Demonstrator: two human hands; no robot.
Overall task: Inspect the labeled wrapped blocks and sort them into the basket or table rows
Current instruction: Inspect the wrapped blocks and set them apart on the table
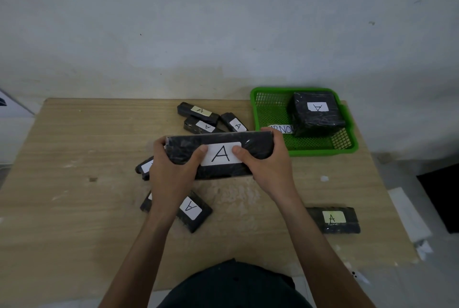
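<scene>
I hold a long black wrapped block (255, 146) with a white label marked A above the table's middle. My left hand (171, 171) grips its left end and my right hand (270, 166) grips its right end, both thumbs on the label. A green basket (273, 114) at the back right holds a large black block (315, 114) labeled A. Three small A-labeled blocks (198, 112) lie behind the held one. Two more blocks (193, 211) lie under my left arm, partly hidden. One block with a yellow label (332, 219) lies at the right front.
The wooden table (74, 158) stands against a pale wall. A paper tag with partly hidden writing (283, 129) sits on the basket's front inner side. White paper strips (407, 213) and a dark object (442, 198) lie on the floor to the right.
</scene>
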